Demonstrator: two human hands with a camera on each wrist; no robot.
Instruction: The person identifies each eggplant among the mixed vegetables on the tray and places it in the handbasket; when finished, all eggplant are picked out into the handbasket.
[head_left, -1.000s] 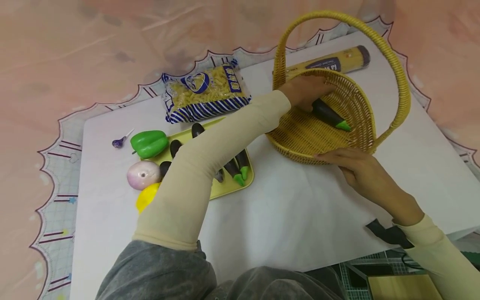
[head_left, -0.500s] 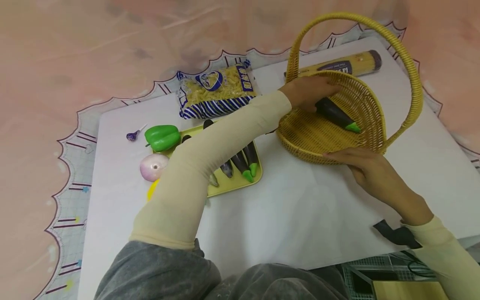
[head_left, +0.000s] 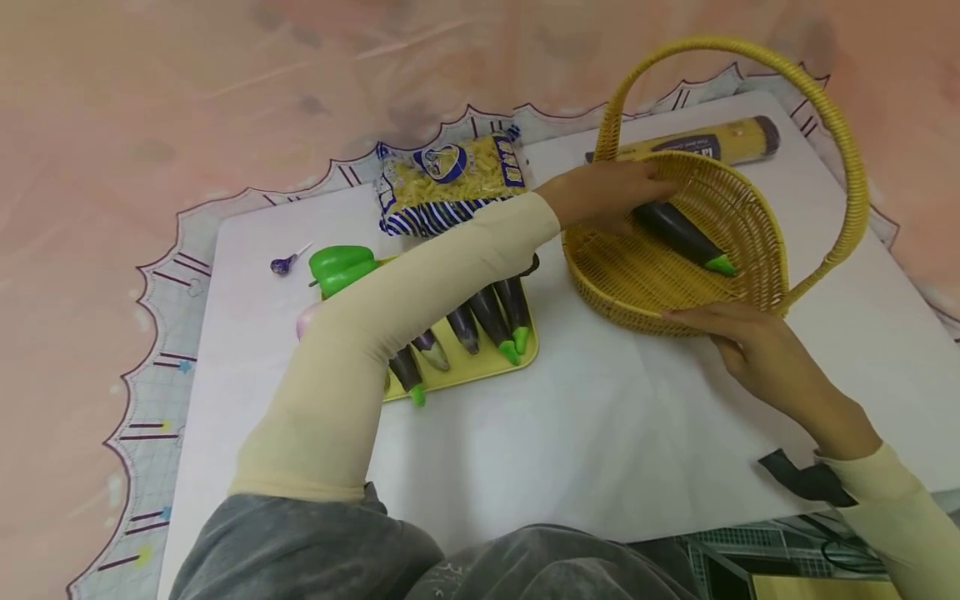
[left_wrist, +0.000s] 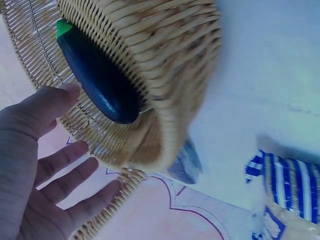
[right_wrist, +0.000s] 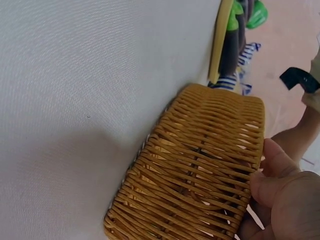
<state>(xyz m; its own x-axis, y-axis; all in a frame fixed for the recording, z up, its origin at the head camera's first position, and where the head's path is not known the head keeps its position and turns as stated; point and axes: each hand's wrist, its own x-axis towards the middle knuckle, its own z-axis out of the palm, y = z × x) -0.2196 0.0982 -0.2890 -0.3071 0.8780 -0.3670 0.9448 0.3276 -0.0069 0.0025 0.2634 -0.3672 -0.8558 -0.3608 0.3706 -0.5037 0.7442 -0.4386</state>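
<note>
Head view showed one dark eggplant (head_left: 681, 237) lying in the yellow basket (head_left: 637, 287). Just beside it was the left hand (head_left: 618, 190), fingers spread, gripping nothing; whether the thumb touched it was hard to tell. The right hand (head_left: 768, 350) held the basket's near rim. Other eggplants (head_left: 490, 321) lay on the tray (head_left: 472, 372), on the white worktop (head_left: 600, 450). Putting eggplants in the basket looked like the step; next, the left hand seemed to need to lift away gently.
</note>
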